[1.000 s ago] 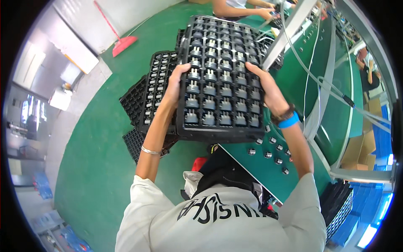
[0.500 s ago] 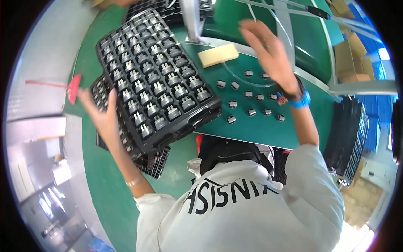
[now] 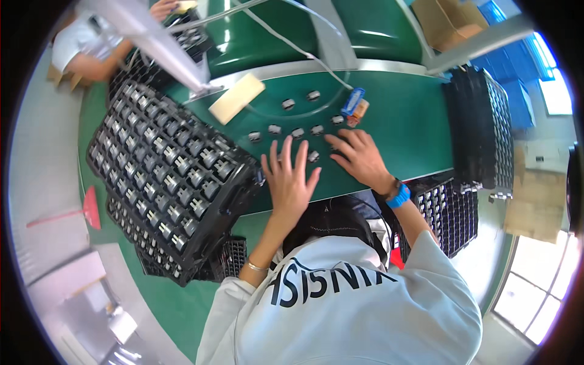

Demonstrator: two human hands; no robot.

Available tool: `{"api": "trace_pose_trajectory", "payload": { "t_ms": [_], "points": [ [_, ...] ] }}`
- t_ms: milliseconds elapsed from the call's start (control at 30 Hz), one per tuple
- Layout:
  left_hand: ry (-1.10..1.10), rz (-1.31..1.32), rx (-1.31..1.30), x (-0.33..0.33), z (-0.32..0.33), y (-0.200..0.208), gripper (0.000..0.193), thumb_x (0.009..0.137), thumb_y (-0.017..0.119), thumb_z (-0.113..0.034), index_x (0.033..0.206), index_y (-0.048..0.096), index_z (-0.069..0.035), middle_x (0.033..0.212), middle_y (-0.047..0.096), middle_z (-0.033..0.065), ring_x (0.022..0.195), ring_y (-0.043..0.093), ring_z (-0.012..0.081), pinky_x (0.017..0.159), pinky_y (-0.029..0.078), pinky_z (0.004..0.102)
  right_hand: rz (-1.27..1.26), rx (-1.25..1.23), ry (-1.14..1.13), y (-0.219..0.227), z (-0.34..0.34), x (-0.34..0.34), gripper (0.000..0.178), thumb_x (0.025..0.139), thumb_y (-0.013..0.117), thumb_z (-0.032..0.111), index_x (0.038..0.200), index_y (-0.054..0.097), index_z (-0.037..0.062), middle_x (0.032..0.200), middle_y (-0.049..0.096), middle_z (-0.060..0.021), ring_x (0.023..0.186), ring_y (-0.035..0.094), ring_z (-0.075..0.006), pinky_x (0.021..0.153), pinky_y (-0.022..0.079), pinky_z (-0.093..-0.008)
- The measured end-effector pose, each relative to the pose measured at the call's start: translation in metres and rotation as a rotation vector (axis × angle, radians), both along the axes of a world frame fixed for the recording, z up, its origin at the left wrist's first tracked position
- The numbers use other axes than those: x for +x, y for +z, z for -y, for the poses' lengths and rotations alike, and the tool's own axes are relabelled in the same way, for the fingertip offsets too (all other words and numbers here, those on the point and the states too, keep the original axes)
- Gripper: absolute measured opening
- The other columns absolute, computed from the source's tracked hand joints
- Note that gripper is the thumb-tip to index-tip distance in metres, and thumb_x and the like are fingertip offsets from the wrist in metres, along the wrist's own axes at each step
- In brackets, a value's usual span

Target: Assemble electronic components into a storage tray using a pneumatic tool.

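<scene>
Several small silver-and-black parts [image 3: 297,132] are scattered on the green tabletop [image 3: 413,137]. My left hand [image 3: 287,182] reaches over the near parts with its fingers spread and holds nothing visible. Beside it, my right hand [image 3: 362,161] hovers low over the table, fingers apart, with the tips close to the parts. Some parts are partly hidden under my fingers. To the left, a black compartment tray [image 3: 228,198] is filled with similar parts, each showing upright metal prongs. It rests on more stacked trays.
A pale yellow block [image 3: 237,98] lies toward the back, near a thin tube [image 3: 286,114]. Blue and orange pieces [image 3: 353,101] sit past my right hand. Black trays stand stacked at the right [image 3: 477,128]. A metal post [image 3: 143,39] rises at the back left, near another person's arm [image 3: 94,66].
Both hands have come down over the scattered parts: the left from beside the tray, the right from above the table. The view has shifted, and the blue and orange pieces now show clearly.
</scene>
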State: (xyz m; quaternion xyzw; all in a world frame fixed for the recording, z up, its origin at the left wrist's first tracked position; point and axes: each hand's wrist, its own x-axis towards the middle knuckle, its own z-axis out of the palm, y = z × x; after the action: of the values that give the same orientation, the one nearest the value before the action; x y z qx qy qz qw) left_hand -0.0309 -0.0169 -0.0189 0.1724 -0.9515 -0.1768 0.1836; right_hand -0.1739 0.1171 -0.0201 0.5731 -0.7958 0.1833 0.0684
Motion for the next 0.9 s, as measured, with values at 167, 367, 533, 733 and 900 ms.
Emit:
{"api": "trace_pose_trajectory", "payload": {
  "t_ms": [167,367,533,733,900],
  "points": [
    [-0.093,-0.051,-0.011,-0.006,0.000,-0.026,0.032,0.078,0.063,-0.022,0.106,0.055,-0.009,0.107,0.049,0.0103,0.097,0.047,0.0313,0.080,0.039,0.0425,0.138,-0.067,-0.003,-0.023,-0.002,0.007,0.026,0.076,0.062,0.020,0.097,0.054,0.0069,0.089,0.050,-0.0092,0.077,0.055,-0.0238,0.065,0.047,-0.0338],
    [-0.141,-0.040,0.042,-0.020,-0.001,-0.016,0.027,0.083,0.057,-0.012,0.108,0.054,-0.002,0.089,0.053,0.0132,0.080,0.049,0.0306,0.069,0.040,0.0404,0.832,-0.729,-0.620,0.001,-0.093,0.038,0.025,0.079,0.063,0.008,0.101,0.051,0.0018,0.088,0.052,-0.0047,0.074,0.052,-0.0118,0.065,0.044,-0.0266],
    [-0.110,-0.153,0.171,-0.025,-0.003,-0.023,0.027,0.085,0.057,-0.009,0.110,0.054,0.001,0.084,0.056,0.0114,0.073,0.056,0.0240,0.059,0.044,0.0330,0.444,-0.964,-1.551,-0.064,-0.291,0.031,0.021,0.083,0.062,0.021,0.087,0.056,0.0013,0.074,0.057,-0.0014,0.066,0.050,-0.0077,0.060,0.041,-0.0215],
    [-0.180,-0.150,0.419,-0.044,-0.063,-0.006,0.022,0.084,0.056,-0.004,0.105,0.056,0.001,0.083,0.056,0.0103,0.072,0.058,0.0194,0.059,0.045,0.0297,0.254,-0.490,-1.834,-0.100,-0.349,0.028,0.038,0.078,0.064,0.039,0.078,0.058,0.0018,0.075,0.059,-0.0134,0.068,0.059,-0.0316,0.060,0.046,-0.0364],
    [-0.230,-0.166,0.435,-0.049,-0.089,-0.004,0.022,0.083,0.057,-0.004,0.105,0.056,0.002,0.081,0.056,0.0086,0.068,0.057,0.0164,0.057,0.044,0.0279,0.084,-0.198,-1.888,-0.091,-0.349,0.029,0.043,0.075,0.064,0.044,0.070,0.052,0.0027,0.080,0.053,-0.0149,0.069,0.056,-0.0329,0.058,0.044,-0.0400]
  ]
}}
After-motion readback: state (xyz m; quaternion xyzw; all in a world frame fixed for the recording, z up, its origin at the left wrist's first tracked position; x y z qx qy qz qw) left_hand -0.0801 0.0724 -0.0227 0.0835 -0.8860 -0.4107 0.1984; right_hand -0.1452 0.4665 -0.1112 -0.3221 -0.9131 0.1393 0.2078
